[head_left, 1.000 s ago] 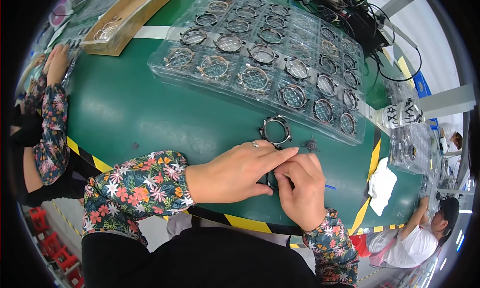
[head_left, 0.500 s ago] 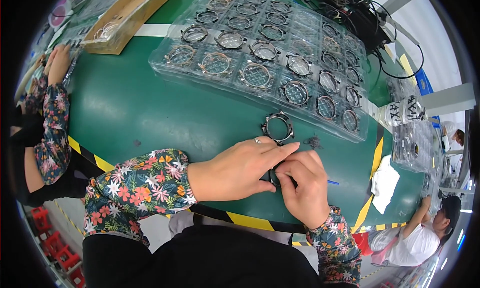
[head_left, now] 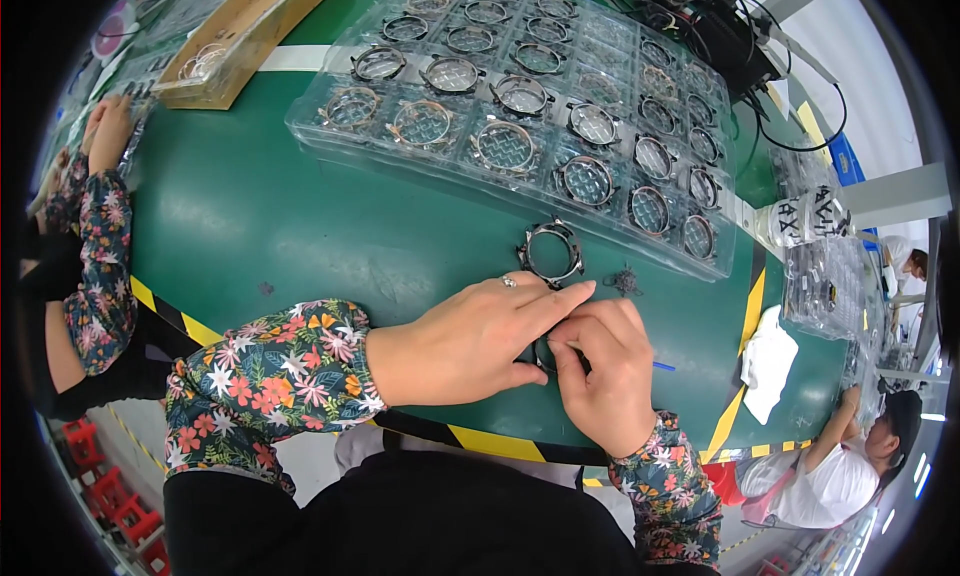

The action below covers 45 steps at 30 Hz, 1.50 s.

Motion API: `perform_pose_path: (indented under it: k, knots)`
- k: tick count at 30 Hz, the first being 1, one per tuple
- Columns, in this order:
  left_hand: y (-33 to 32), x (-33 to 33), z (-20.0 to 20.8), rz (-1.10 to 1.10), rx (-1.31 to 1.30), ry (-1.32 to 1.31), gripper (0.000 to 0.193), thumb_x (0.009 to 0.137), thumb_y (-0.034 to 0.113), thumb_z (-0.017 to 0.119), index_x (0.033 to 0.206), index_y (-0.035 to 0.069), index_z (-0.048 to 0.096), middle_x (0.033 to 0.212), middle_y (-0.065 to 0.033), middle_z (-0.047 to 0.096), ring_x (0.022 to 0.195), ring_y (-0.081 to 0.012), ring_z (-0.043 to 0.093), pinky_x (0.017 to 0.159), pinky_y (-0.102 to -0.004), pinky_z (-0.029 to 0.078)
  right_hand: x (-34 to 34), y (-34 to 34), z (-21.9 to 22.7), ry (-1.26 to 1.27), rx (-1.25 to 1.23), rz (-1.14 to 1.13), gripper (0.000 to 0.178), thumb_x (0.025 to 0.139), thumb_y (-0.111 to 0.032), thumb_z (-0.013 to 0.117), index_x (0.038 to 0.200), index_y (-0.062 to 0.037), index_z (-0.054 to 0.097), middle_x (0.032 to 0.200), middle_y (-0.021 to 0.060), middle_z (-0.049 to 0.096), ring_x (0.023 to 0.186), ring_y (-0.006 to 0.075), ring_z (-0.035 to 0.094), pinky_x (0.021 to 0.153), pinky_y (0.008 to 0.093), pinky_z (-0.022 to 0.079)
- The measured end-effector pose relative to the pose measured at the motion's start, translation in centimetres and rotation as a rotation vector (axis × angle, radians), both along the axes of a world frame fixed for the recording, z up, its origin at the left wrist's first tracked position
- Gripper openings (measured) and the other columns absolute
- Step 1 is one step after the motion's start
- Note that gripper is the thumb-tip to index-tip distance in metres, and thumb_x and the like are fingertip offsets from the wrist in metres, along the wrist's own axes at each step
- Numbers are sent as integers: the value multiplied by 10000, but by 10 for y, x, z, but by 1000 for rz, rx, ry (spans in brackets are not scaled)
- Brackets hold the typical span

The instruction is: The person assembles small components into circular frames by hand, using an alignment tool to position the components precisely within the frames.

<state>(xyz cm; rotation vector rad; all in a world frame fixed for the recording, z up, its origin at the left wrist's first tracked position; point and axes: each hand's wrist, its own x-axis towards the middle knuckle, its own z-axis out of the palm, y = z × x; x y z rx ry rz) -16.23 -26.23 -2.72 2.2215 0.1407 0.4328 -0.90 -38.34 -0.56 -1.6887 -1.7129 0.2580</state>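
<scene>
While the view swings slightly and everything slides a touch left, you're holding your pose: your left hand [head_left: 475, 336] and right hand [head_left: 610, 366] barely shift from half a second ago. Between them, at the near side of the green table [head_left: 220, 216], sits the dark round piece [head_left: 543, 353], mostly covered. Your left thumb and fingers grip it from the left; your right thumb and fingertips are closed on its right edge, the exact contact hidden. So little change suggests patient, fine work at one spot. Just beyond your hands, the loose ring frame [head_left: 551, 253] lies where it was, a dark clump [head_left: 624, 282] to its right; farther back stands the clear tray [head_left: 308, 126]. A blue stick [head_left: 663, 367] pokes out right of your right hand.
</scene>
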Motion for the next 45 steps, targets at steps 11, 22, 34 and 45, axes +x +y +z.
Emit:
perform_pose_path:
  k: [11, 22, 34, 45]
  knots:
    - [-1, 1, 2, 12, -11, 0, 940, 694, 133, 856, 1502, 30, 387, 1155, -161, 636, 1086, -360, 595, 939, -441, 495, 5, -1, 0, 48, -35, 62, 141, 713, 71, 703, 818, -7, 650, 889, 117, 651, 808, 323, 587, 704, 402, 487]
    - [1, 0, 4, 0, 1, 19, 944, 702, 144, 858, 1508, 37, 379, 1143, -158, 638, 1082, -355, 595, 936, -439, 495, 2, -1, 1, 38, -1, 8, 160, 702, 81, 703, 818, -14, 647, 878, 112, 639, 803, 323, 589, 704, 396, 486]
    - [0, 1, 3, 0, -27, -1, 928, 701, 130, 853, 1500, 25, 394, 1167, -165, 633, 1101, -358, 594, 945, -440, 497, 2, 0, 2, 29, -40, 34, 148, 709, 78, 699, 815, -13, 649, 873, 110, 646, 802, 320, 589, 707, 399, 484]
    - [3, 1, 4, -10, -12, 16, 927, 703, 140, 857, 1495, 20, 392, 1180, -161, 632, 1104, -354, 595, 948, -437, 497, 3, 0, 2, 28, 6, 21, 171, 694, 93, 687, 819, -14, 639, 871, 110, 636, 795, 322, 574, 692, 401, 474]
